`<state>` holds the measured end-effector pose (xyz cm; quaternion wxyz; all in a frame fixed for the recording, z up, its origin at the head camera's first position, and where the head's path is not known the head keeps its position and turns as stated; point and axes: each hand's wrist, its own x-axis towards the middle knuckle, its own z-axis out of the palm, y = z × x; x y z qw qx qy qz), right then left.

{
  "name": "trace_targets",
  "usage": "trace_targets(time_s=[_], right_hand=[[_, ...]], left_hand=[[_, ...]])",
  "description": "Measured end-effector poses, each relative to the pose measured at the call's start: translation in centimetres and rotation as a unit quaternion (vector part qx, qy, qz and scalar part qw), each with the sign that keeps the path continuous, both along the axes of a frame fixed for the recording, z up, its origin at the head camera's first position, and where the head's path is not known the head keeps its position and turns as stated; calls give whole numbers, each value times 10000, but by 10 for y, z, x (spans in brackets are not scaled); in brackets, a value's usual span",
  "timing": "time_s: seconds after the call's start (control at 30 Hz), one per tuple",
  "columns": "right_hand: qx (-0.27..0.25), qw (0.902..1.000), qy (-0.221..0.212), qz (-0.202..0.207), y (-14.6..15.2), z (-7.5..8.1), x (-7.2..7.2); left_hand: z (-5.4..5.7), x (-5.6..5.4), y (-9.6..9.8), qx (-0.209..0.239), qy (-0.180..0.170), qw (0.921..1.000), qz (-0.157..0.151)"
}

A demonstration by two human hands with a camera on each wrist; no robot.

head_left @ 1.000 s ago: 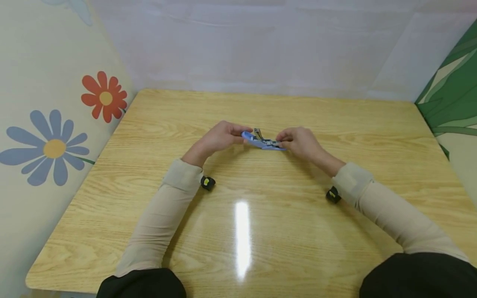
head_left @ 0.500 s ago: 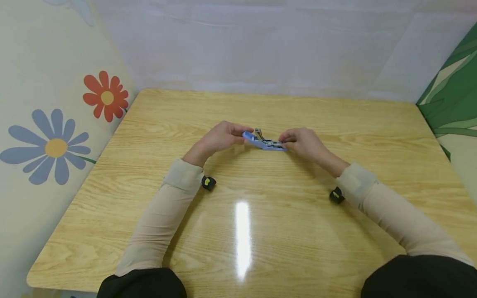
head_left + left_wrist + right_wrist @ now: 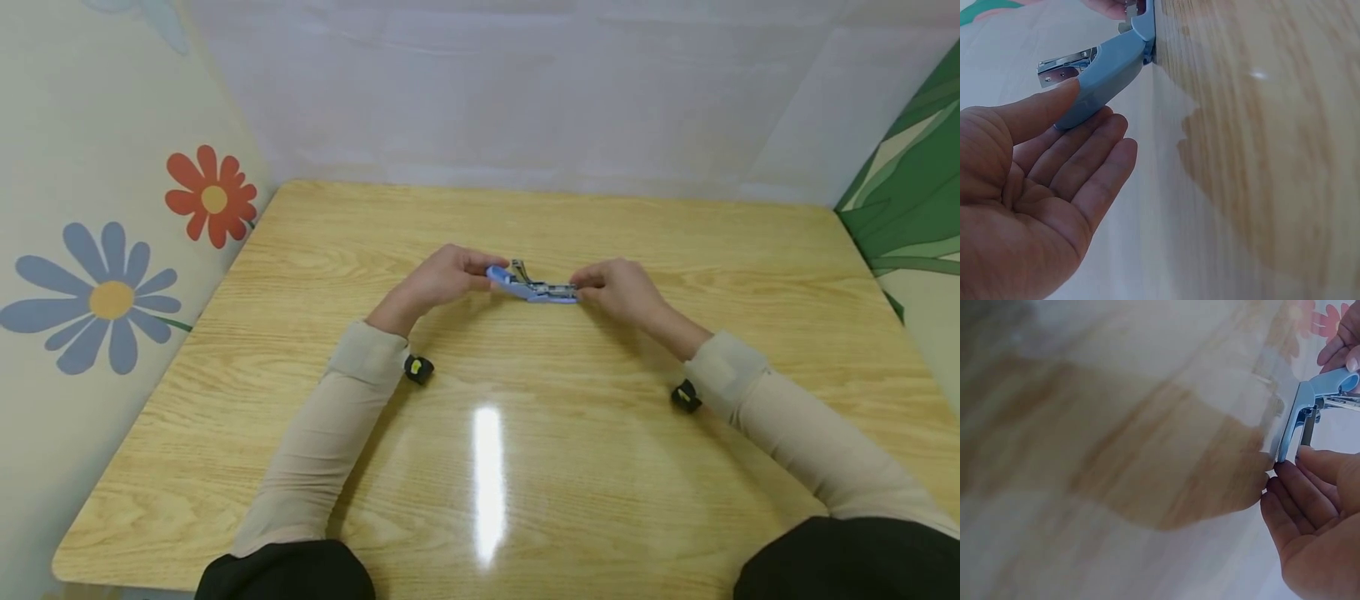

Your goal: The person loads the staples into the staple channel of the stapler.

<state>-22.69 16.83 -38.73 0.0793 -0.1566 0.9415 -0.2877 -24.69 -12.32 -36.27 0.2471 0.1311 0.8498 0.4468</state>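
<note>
A light blue stapler (image 3: 517, 287) lies hinged wide apart over the table, its metal parts facing up. My left hand (image 3: 444, 275) holds the raised cover end; in the left wrist view the thumb presses the inner side of the blue cover (image 3: 1110, 72) and the fingers lie beneath. At the other end, my right hand (image 3: 621, 290) pinches the stapler. The right wrist view shows that thumb on the tip of the metal rail (image 3: 1308, 430), with fingertips at the end of the blue base (image 3: 1287, 434). A silver metal piece (image 3: 1066, 65) sticks up from the cover.
The wooden table (image 3: 570, 467) reaches to a pale back wall (image 3: 525, 92). Painted flowers (image 3: 111, 300) cover the left wall. Small black blocks with yellow marks (image 3: 418, 369) sit by both cuffs.
My right hand has slid a little to the right along the stapler to its end, uncovering more of the metal rail. The left hand and the stapler have hardly moved.
</note>
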Motion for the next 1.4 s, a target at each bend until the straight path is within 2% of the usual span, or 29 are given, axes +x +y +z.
trace_targets(time_s=[0.43,0.83,1.23,1.4], right_hand=[[110,9998,164,52,3,-3,0],[71,9996,247,-88,0,-1,-3],[126,9987,493,-71,0,0,-3],[154,9981,579,-130,-1,-1,-4]], left_hand=[[0,3,1,-6,12,10000,-2],[0,2,2,0,239,9997,20],[4,1,5,-323,592,9975,-213],[8,1,9,-540,953,9930,-435]])
